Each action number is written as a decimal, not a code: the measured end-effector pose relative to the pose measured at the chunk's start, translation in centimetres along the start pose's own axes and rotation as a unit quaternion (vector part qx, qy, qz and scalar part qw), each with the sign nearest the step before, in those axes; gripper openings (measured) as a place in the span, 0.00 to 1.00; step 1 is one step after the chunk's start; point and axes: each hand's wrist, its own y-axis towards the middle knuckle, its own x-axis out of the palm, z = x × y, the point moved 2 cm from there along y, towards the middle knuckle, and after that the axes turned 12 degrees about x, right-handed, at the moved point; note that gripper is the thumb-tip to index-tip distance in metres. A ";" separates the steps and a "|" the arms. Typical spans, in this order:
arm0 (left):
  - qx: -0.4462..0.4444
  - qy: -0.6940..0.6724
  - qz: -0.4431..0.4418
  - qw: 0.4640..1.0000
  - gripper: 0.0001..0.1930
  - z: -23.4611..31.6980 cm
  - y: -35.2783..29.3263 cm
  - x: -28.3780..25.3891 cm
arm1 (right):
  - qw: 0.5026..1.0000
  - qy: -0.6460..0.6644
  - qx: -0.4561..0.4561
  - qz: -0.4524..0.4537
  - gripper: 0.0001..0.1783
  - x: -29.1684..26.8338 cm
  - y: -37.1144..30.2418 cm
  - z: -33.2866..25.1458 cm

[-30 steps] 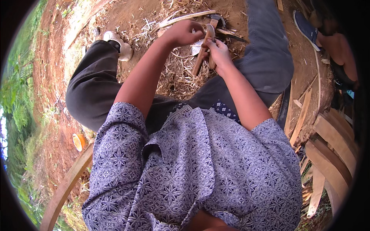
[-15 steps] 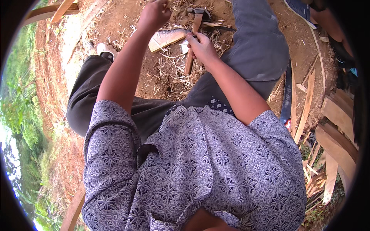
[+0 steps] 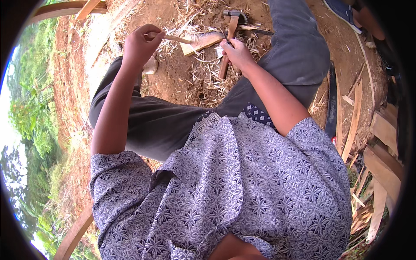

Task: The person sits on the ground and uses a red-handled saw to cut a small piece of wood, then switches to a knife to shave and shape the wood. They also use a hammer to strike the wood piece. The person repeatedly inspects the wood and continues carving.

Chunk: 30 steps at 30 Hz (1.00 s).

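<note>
While left hand (image 3: 139,45), upper left of frame, is pinching thin pale wooden strip (image 3: 177,39), likely for control, right hand (image 3: 239,53) is curling over brown-handled metal hammer (image 3: 233,27), hold unclear.

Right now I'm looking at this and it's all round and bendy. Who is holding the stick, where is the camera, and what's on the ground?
This is no machine but a person. The camera sits on the person's head and looks down, so you see their patterned shirt. Its wide fisheye lens makes straight things look bent. The bare left hand holds a thin wooden stick. The bare right hand is at a hammer; I can't tell whether it grips it. On the brown ground lie wood shavings and a pale piece of wood.
</note>
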 end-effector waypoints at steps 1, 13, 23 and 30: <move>0.017 0.010 0.003 1.000 0.13 0.0 -0.4 -0.5 | 1.000 0.003 0.008 -0.008 0.20 0.0 -0.4 -0.1; 0.098 0.163 0.021 0.982 0.15 2.5 -2.9 0.4 | 0.997 0.002 -0.031 -0.074 0.32 1.0 -1.6 -0.1; 0.106 0.194 -0.072 0.973 0.19 1.7 -5.2 2.2 | 0.966 -0.215 -0.140 -0.044 0.34 2.0 -1.2 0.7; 0.130 0.107 0.019 0.986 0.13 2.3 -4.2 0.2 | 0.953 -0.240 -0.176 -0.057 0.32 2.5 -4.6 -3.1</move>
